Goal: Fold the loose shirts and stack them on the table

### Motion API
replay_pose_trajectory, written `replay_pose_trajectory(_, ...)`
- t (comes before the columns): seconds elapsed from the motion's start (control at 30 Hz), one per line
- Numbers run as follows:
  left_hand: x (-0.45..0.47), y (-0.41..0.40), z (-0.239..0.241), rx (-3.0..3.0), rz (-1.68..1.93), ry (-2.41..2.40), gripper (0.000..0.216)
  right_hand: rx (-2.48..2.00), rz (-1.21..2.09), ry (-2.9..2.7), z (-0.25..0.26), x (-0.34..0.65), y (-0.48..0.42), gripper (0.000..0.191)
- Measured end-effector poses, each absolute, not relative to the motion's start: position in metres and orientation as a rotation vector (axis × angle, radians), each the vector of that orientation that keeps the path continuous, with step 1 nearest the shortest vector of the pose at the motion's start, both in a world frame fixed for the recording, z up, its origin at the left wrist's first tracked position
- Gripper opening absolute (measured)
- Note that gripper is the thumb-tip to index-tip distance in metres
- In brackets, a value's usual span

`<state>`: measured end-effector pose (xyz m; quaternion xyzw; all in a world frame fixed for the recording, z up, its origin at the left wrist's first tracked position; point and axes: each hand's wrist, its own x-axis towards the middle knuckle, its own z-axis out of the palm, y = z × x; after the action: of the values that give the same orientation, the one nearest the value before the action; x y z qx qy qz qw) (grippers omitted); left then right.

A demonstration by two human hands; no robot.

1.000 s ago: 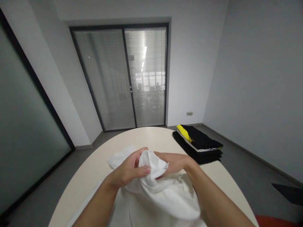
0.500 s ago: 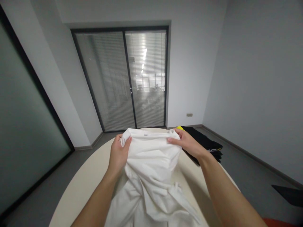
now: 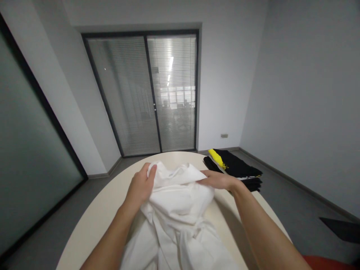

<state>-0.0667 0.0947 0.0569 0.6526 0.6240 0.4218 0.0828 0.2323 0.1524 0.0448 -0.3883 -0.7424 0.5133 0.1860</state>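
A crumpled white garment hangs between my hands, its lower part spread in loose folds on the near side of the table. My left hand pinches its upper left edge, the thumb lying over the cloth. At the upper right edge, my right hand grips the cloth, with its fingertips partly hidden in a fold. Between the two hands the top edge is slack and bunched.
The garment lies over a round cream table. A folded stack of black clothes, yellow-marked on top, sits at the table's right far edge. A glass door with blinds stands beyond. Something red shows at bottom right.
The garment's top edge, stretched taut before, has sagged and folded over. My right hand has moved slightly down and changed its hold, baring more of the black stack. My left hand keeps its grip.
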Motion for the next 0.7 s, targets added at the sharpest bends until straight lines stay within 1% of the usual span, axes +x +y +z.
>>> replay_pose_trajectory(0.03, -0.064, 0.093, 0.055, 1.973, 1.111, 1.972, 0.049, -1.112, 1.445, -1.980, 0.044, 0.234, 0.154, 0.037)
replay_pose_trajectory(0.07, -0.060, 0.091, 0.053, 1.995, 0.984, 2.063, 0.058, -1.147, 1.436, -1.866, 0.044, 0.235, 0.156, 0.035)
replay_pose_trajectory(0.17, -0.052, 0.085, 0.046, 2.111, 0.788, 2.095, 0.105, -1.223, 1.388, -1.515, 0.045, 0.237, 0.163, 0.033)
replay_pose_trajectory(0.2, -0.050, 0.083, 0.043, 2.147, 0.767, 2.037, 0.116, -1.212, 1.379, -1.408, 0.046, 0.237, 0.165, 0.035)
replay_pose_trajectory(0.27, -0.049, 0.081, 0.037, 2.154, 0.740, 1.921, 0.125, -1.150, 1.363, -1.248, 0.052, 0.235, 0.166, 0.036)
replay_pose_trajectory(0.3, -0.050, 0.081, 0.033, 2.130, 0.721, 1.880, 0.125, -1.109, 1.357, -1.205, 0.057, 0.235, 0.165, 0.036)
replay_pose_trajectory(0.33, -0.051, 0.082, 0.029, 2.102, 0.698, 1.849, 0.121, -1.068, 1.354, -1.187, 0.061, 0.235, 0.163, 0.034)
replay_pose_trajectory(0.4, -0.057, 0.086, 0.021, 2.068, 0.645, 1.810, 0.101, -0.984, 1.356, -1.215, 0.071, 0.235, 0.157, 0.034)
replay_pose_trajectory(0.47, -0.065, 0.094, 0.014, 2.080, 0.584, 1.814, 0.072, -0.935, 1.354, -1.284, 0.080, 0.237, 0.149, 0.039)
replay_pose_trajectory(0.57, -0.079, 0.107, 0.014, 2.112, 0.514, 1.864, 0.031, -1.002, 1.307, -1.339, 0.086, 0.243, 0.143, 0.054)
replay_pose_trajectory(0.6, -0.084, 0.111, 0.017, 2.107, 0.517, 1.898, 0.024, -1.044, 1.283, -1.327, 0.087, 0.245, 0.142, 0.055)
replay_pose_trajectory(0.63, -0.088, 0.113, 0.023, 2.101, 0.557, 1.959, 0.021, -1.076, 1.262, -1.309, 0.087, 0.247, 0.142, 0.055)
replay_pose_trajectory(0.7, -0.096, 0.115, 0.037, 2.087, 0.727, 2.194, 0.027, -1.086, 1.227, -1.264, 0.086, 0.250, 0.145, 0.050)
